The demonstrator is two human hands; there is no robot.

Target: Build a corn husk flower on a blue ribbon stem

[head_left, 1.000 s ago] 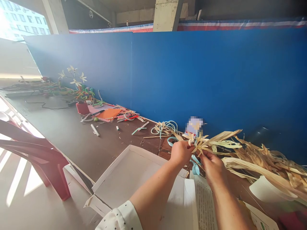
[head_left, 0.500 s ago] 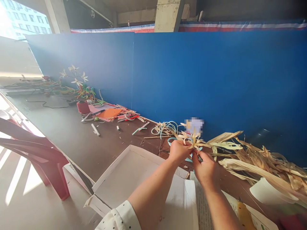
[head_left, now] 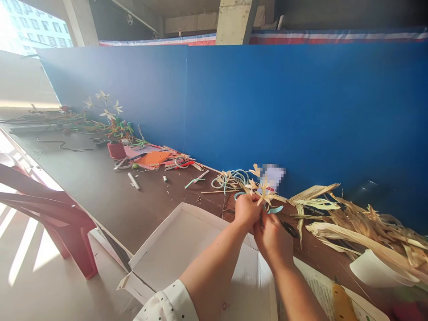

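My left hand [head_left: 248, 210] is closed, its fingers pinching the base of a pale corn-husk flower [head_left: 266, 194] with pointed petals. Just below it and touching it, my right hand [head_left: 272, 234] is closed around the lower part of the flower, where the stem is hidden by my fingers. A light blue strip [head_left: 275, 209] shows beside the right fingertips. Other husk flowers [head_left: 227, 179] with pale green stems lie behind and left of my hands. Dry corn husks [head_left: 371, 223] are heaped to the right.
An open white cardboard box [head_left: 180, 240] lies under my forearms. A white bowl [head_left: 377, 267] and a yellow-handled tool [head_left: 341, 301] are at the right. Orange paper [head_left: 153, 158], a red thread spool [head_left: 116, 150] and scissors lie further left. A blue panel [head_left: 301, 111] stands behind the table; a red chair [head_left: 63, 223] is at left.
My right hand has moved left and closer against the left hand. The flower has shifted slightly left and turned; the dark tool seen by the right hand now lies on the table.
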